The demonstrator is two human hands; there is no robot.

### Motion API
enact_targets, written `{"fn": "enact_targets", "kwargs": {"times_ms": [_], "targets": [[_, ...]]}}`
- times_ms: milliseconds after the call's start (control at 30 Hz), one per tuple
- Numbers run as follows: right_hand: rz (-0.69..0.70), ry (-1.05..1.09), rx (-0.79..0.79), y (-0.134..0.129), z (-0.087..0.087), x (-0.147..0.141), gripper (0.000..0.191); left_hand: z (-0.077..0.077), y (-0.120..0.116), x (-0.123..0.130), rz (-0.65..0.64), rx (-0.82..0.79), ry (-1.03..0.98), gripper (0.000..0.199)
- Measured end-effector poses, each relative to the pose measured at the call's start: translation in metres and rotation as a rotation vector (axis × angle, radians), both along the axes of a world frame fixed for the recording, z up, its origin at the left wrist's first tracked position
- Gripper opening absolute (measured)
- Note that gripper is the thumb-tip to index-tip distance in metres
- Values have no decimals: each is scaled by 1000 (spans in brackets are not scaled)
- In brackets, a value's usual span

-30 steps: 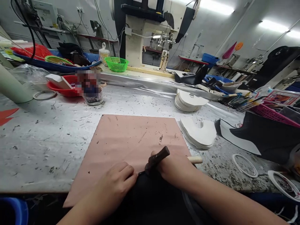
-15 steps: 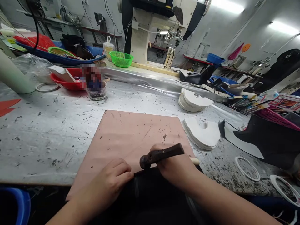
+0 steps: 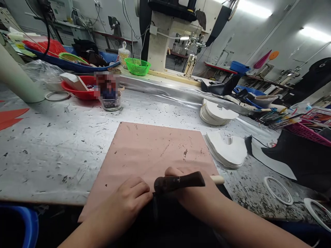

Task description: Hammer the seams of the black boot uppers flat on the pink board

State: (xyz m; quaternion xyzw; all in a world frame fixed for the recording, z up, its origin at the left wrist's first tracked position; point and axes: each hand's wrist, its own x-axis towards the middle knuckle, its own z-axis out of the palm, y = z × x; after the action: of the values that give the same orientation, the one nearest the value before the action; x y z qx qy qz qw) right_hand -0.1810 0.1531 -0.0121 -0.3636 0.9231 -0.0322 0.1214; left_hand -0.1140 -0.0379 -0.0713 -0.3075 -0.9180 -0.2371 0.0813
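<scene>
My right hand [image 3: 192,187] is closed round a hammer; its dark head [image 3: 179,182] sticks out over my fingers and a pale stick end shows at the wrist's far side. Black material [image 3: 176,217] lies over the near edge of a pinkish board [image 3: 152,148]. The closed fingers of my left hand [image 3: 134,198] pinch the edge of this material, just left of the hammer head. The fingertips of both hands are partly hidden.
White cut pieces are stacked in two piles [image 3: 227,150] right of the board. Further right lie black pieces [image 3: 300,158] and white rings [image 3: 278,190]. A red bowl [image 3: 80,90] and a tub [image 3: 111,101] stand at the back left, with a sewing machine [image 3: 157,44] behind.
The hammer head has come down closer to the black material, beside my left fingers. My left hand keeps its grip. The whole view has shifted slightly.
</scene>
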Motion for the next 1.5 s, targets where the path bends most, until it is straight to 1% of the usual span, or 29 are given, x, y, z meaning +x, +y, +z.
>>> {"fn": "enact_targets", "kwargs": {"times_ms": [67,133,200,233,300,367,433,467,533,600,700,800,867,1000,1133,1200,1267,1367,1433,1500], "targets": [[17,-24,0,-1,-3,1,13,2,-3,0,35,17,-45,21],[45,-37,25,-3,-4,0,13,3,-5,0,80,68,-120,19],[67,-44,46,-5,-1,-2,13,3,-7,1,93,97,-168,21],[72,-41,59,-6,1,-3,13,2,-6,2,85,93,-152,23],[51,-19,51,-9,6,-4,12,0,-3,5,74,44,-45,24],[38,7,20,-11,8,-4,11,-3,3,12,84,-36,120,24],[75,10,22,-15,8,-3,10,-3,10,21,119,-140,278,28],[104,8,50,-16,8,-2,12,-2,12,26,138,-191,345,31],[124,28,94,-19,8,-1,14,-1,15,34,155,-277,424,36],[105,30,71,-20,10,0,13,0,16,41,154,-310,447,38],[128,-20,69,-22,12,0,12,-2,14,44,192,-275,455,38],[139,19,153,-25,14,0,16,-6,12,45,204,-253,444,35],[118,17,145,-28,14,0,16,-8,11,45,196,-245,435,35],[139,-46,113,-34,11,1,13,-6,10,44,203,-186,447,37],[117,-23,71,-41,7,0,12,-2,12,43,164,-192,422,33],[151,-55,46,-44,5,-1,10,-2,14,43,173,-206,435,32],[165,-47,27,-42,4,-1,10,-1,16,45,181,-226,458,32],[73,-6,-67,-28,2,1,13,0,16,49,198,-243,478,32],[22,-53,-112,-13,-1,3,14,2,16,49,204,-225,426,32],[11,-129,-90,7,-4,4,15,6,15,43,208,-189,307,30]]}}
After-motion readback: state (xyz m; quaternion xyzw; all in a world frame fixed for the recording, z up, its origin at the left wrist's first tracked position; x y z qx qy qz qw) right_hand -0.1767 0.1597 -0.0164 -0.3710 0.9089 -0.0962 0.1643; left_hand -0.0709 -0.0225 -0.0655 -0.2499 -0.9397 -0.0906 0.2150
